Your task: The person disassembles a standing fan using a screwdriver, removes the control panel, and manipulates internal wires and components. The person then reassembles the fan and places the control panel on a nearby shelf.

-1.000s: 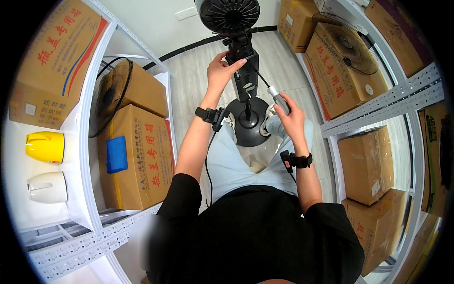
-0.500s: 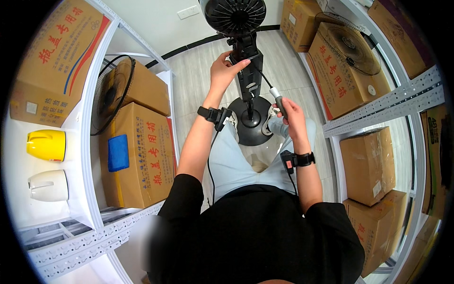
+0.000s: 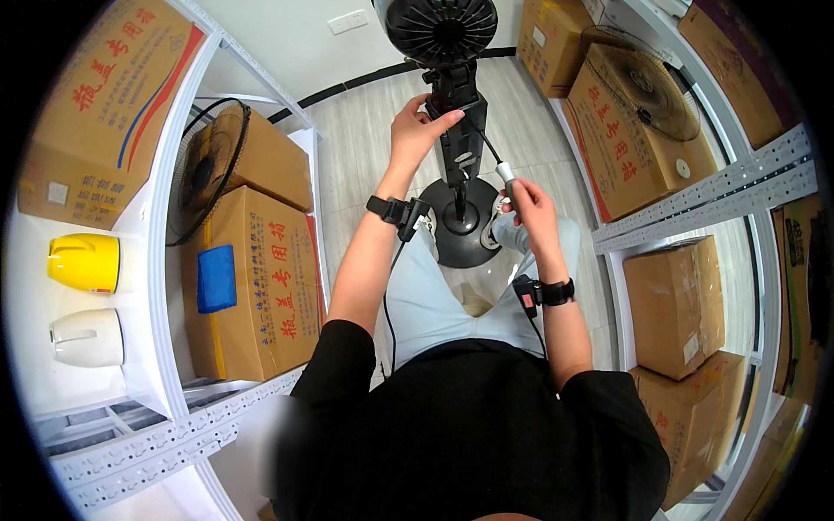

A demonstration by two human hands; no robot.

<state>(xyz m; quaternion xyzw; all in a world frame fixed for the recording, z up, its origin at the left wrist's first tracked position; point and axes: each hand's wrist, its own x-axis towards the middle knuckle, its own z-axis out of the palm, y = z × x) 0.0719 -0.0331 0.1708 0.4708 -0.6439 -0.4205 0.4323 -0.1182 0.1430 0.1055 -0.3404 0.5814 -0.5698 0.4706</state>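
A black pedestal fan (image 3: 461,154) stands upright in front of me, its round motor head (image 3: 447,30) without a grille or blades. My left hand (image 3: 415,135) grips the upper part of its column, the thumb lying across the front and the fingertips partly hidden behind. In my right hand (image 3: 532,211) is a screwdriver (image 3: 506,172) with a white and grey handle. Its dark shaft slants up and left to the column's right side, near my left thumb. The exact spot where the tip meets the fan is too small to make out. The round black base (image 3: 469,247) rests on the floor between my feet.
White metal shelves flank me. On the left are cardboard boxes (image 3: 252,286), a blue cloth (image 3: 216,280), a black fan grille (image 3: 207,174), and yellow (image 3: 83,263) and white (image 3: 87,339) mugs. Another grille (image 3: 645,82) leans against boxes at the right.
The fan head has shifted slightly to the right. My right hand has turned a little on the screwdriver handle, while my left hand keeps its grip on the column.
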